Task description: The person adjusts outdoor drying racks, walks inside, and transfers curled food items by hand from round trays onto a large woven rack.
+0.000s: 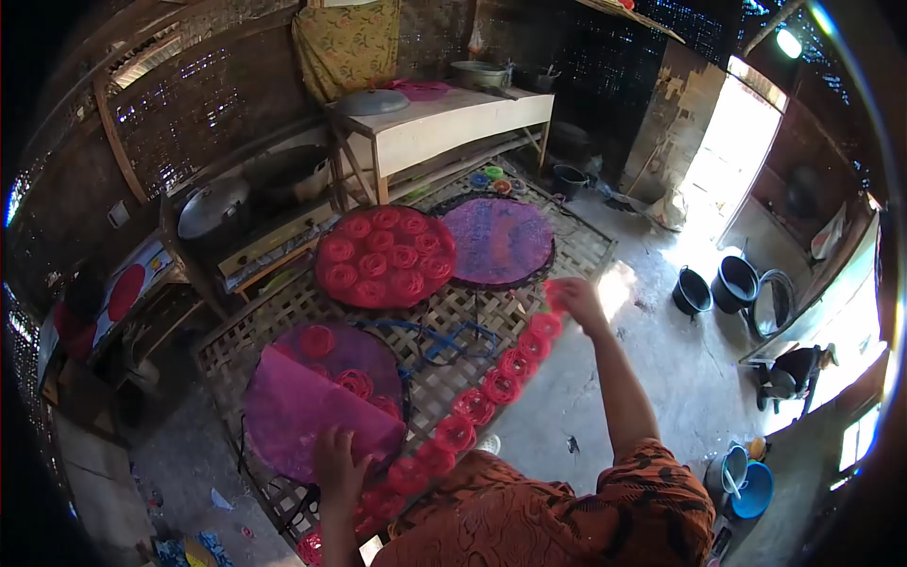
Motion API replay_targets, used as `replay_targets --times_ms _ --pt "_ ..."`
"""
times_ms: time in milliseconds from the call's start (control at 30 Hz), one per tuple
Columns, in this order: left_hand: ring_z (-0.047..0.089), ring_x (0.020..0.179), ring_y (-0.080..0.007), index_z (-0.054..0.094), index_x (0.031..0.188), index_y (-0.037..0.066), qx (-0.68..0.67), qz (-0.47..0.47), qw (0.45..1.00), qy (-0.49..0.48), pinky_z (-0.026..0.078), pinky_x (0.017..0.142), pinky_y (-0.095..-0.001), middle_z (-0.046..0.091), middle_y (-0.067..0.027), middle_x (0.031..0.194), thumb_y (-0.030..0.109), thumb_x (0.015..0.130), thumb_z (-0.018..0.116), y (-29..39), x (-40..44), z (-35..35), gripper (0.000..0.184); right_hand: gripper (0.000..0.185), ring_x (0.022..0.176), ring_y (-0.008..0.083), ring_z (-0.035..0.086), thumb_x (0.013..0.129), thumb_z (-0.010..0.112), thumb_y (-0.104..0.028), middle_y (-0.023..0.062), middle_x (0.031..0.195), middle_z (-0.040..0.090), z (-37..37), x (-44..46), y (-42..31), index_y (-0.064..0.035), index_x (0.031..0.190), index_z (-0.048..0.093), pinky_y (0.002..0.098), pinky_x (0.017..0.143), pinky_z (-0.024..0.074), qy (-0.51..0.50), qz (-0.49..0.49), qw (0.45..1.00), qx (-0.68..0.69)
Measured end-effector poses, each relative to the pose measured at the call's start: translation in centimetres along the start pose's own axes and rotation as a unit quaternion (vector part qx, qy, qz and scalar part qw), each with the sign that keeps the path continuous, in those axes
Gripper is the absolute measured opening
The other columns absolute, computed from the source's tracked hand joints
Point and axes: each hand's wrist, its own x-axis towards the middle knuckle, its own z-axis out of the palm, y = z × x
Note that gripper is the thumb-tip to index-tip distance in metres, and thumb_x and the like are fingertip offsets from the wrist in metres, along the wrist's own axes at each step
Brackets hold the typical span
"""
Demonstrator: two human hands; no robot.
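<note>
A long row of red, ring-like coils (pixel 474 406) runs diagonally along the near edge of a woven bamboo platform. My right hand (pixel 573 299) is closed on the upper end of this row, holding it raised. My left hand (pixel 340 461) lies at the near edge of a round tray's pink sheet (pixel 302 416), its fingers apart. That sheet is partly folded over, and several red coils (pixel 354 383) show on the purple surface behind it. Whether my left hand grips the sheet is unclear.
A round tray of red coils (pixel 385 255) and a purple round tray (pixel 498 240) rest farther back on the bamboo platform (pixel 567 217). A white table (pixel 453 128) stands behind. Black buckets (pixel 693 291) and a blue basin (pixel 753 489) are on the right.
</note>
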Motion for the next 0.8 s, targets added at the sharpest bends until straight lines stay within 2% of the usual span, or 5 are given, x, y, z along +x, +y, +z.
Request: replay_targets --times_ms 233,433,500,633,800 --pt "0.05 0.111 -0.0322 0.058 0.108 0.008 0.013 0.012 1.0 -0.025 0.04 0.094 -0.0449 0.053 -0.0109 0.118 0.019 0.074 0.072 0.5 1.4 0.4 0.039 0.027 0.076 0.0175 0.066 0.079 0.056 0.0 0.0123 0.085 0.07 -3.7 4.3 11.8 -0.0007 0.103 0.068 0.0317 0.069 0.053 0.113 0.144 0.975 0.123" --pt "0.055 0.099 -0.0298 0.059 0.09 0.007 -0.006 0.044 0.998 0.041 0.043 0.086 -0.0437 0.06 -0.0081 0.102 0.009 0.081 0.06 1.0 2.9 -0.4 0.01 0.035 0.099 0.034 0.062 0.081 0.061 -0.015 0.0213 0.109 0.063 0.5 1.2 3.8 -0.0042 0.115 0.062 0.0395 0.086 0.0499 0.127 -0.149 0.878 -0.436" --pt "0.056 0.097 -0.0301 0.059 0.089 0.007 0.001 0.036 0.996 0.086 0.043 0.084 -0.0436 0.06 -0.0082 0.101 0.008 0.081 0.059 1.9 3.5 -2.5 0.008 0.038 0.108 0.0329 0.058 0.082 0.065 -0.024 0.0197 0.116 0.06 6.2 -1.7 -2.4 -0.0058 0.115 0.061 0.0389 0.091 0.0473 -0.038 -0.012 0.972 -0.232" --pt "0.058 0.09 -0.0304 0.058 0.089 0.007 0.03 0.048 0.98 0.193 0.045 0.077 -0.0427 0.06 -0.0094 0.097 0.008 0.084 0.057 1.9 4.1 -5.3 0.006 0.083 0.117 0.0334 0.053 0.08 0.069 -0.046 0.0211 0.138 0.044 19.4 -10.2 -10.2 -0.0099 0.143 0.029 0.0412 0.098 0.0422 -0.422 -0.182 0.882 -0.103" --pt "0.059 0.088 -0.0291 0.057 0.092 0.003 -0.001 -0.04 0.967 0.25 0.046 0.073 -0.0381 0.059 -0.0123 0.096 0.004 0.085 0.055 -0.9 0.6 -8.2 0.008 0.081 0.121 0.0409 0.047 0.082 0.067 -0.029 0.0278 0.136 0.04 33.2 -19.4 -9.8 -0.0027 0.144 0.021 0.0464 0.095 0.0439 -0.405 -0.258 0.869 -0.123"
